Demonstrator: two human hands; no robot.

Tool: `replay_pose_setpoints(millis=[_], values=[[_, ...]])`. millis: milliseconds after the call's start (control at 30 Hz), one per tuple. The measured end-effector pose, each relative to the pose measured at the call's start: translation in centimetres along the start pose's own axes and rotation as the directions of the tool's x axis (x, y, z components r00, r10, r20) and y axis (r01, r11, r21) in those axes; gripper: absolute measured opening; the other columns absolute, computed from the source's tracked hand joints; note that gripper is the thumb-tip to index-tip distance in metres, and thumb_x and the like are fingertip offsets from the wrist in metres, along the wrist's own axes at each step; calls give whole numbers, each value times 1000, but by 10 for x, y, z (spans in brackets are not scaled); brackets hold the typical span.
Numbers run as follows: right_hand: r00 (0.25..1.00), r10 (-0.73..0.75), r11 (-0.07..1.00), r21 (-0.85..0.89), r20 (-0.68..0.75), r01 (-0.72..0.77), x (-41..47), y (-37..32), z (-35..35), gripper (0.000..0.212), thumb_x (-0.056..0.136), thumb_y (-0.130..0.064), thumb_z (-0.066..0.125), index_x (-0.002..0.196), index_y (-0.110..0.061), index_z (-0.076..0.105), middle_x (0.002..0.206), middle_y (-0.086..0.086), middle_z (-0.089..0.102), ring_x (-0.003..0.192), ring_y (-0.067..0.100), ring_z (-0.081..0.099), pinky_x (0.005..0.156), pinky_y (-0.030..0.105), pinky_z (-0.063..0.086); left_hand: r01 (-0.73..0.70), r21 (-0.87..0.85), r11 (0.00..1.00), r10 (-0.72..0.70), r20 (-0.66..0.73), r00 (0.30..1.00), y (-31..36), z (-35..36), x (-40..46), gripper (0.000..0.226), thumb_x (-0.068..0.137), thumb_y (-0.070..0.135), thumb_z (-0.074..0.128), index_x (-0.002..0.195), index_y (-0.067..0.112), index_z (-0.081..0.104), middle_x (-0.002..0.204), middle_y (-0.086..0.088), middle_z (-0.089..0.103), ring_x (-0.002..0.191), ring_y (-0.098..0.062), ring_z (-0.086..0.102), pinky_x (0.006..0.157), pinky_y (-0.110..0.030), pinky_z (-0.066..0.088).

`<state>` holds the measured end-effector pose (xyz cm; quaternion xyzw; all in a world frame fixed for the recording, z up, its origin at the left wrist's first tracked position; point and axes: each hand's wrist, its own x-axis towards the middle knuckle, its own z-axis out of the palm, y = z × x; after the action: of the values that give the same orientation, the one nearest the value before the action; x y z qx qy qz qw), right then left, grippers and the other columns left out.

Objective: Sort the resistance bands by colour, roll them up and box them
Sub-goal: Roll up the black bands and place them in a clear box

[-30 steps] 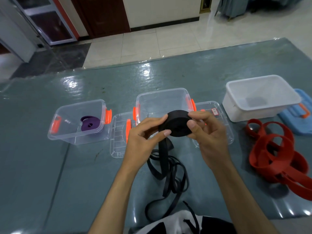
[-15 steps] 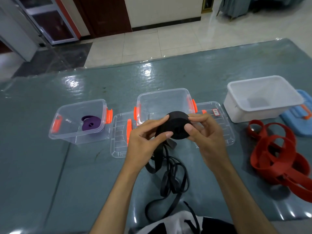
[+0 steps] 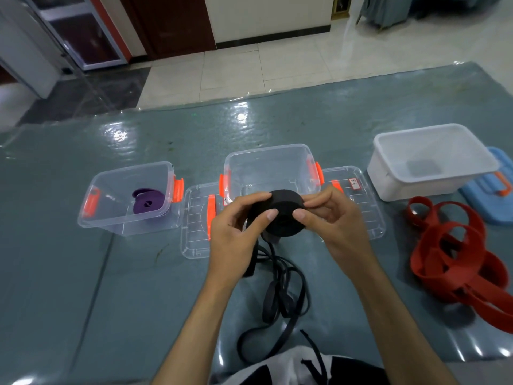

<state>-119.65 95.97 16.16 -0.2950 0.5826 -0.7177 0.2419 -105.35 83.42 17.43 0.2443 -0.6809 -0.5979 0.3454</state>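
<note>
- The left hand (image 3: pixel 236 237) and the right hand (image 3: pixel 337 223) both pinched the black rolled coil of flat resistance band (image 3: pixel 280 215), thumbs on the near face and fingers curled over the top, held up above the grey-green plastic-covered surface (image 3: pixel 83 301); two opposing grips probably kept the coil from springing loose while it was wound.
- The unrolled black tail of the band (image 3: pixel 280 298) hung from the coil and lay in loose loops on the surface toward the near edge, so the rolling looked unfinished.
- The clear empty plastic box with orange latches (image 3: pixel 269 168) stood just beyond the hands, likely the black band's destination, with its clear lid (image 3: pixel 358 201) lying flat at its right.
- At the left, a second clear box (image 3: pixel 111 207) held a rolled purple band (image 3: pixel 147 202); that colour appeared already sorted, and a clear lid (image 3: pixel 197 229) lay to that box's right.
- At the right, a tangled heap of red bands (image 3: pixel 455 251) lay unrolled near a white opaque tub (image 3: pixel 433 162) and a blue lid (image 3: pixel 497 190), seemingly staged for later.
</note>
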Motion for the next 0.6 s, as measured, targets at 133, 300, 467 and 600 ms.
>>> replay_pose_setpoints(millis=[133, 300, 467, 600], values=[[991, -131, 989, 63, 6, 130, 1, -6, 4, 29, 85, -7, 78, 112, -15, 71, 109, 12, 73, 103, 32, 73, 89, 43, 60, -50, -2, 999, 50, 16, 999, 3, 0, 4, 32, 85, 11, 81, 116, 17, 76, 120, -1, 76, 120, -22, 69, 105, -33, 53], [995, -80, 994, 79, 65, 75, 1, -7, 3, 19, 84, -6, 78, 100, -11, 68, 115, 4, 72, 116, 25, 69, 90, 34, 58, -124, 49, 991, 121, 56, 991, 4, -5, 12, 33, 82, 12, 83, 114, 17, 78, 115, -3, 74, 114, -27, 69, 103, -42, 54], [992, -121, 993, 21, 24, 120, 0, -11, 3, 26, 78, -10, 81, 97, -19, 67, 102, 6, 72, 100, 23, 74, 74, 30, 61, -80, -29, 996, 80, -3, 997, -1, 7, -1, 26, 80, 3, 85, 103, 12, 79, 118, -4, 77, 117, -24, 71, 102, -35, 55], [987, -161, 980, 119, 2, 160, -2, -8, 8, 21, 83, -3, 76, 102, -12, 70, 100, -5, 72, 99, 19, 71, 84, 25, 56, -109, 35, 993, 106, 80, 991, 0, -4, 7, 31, 83, 18, 81, 114, 23, 79, 118, 3, 73, 117, -19, 67, 104, -32, 52]])
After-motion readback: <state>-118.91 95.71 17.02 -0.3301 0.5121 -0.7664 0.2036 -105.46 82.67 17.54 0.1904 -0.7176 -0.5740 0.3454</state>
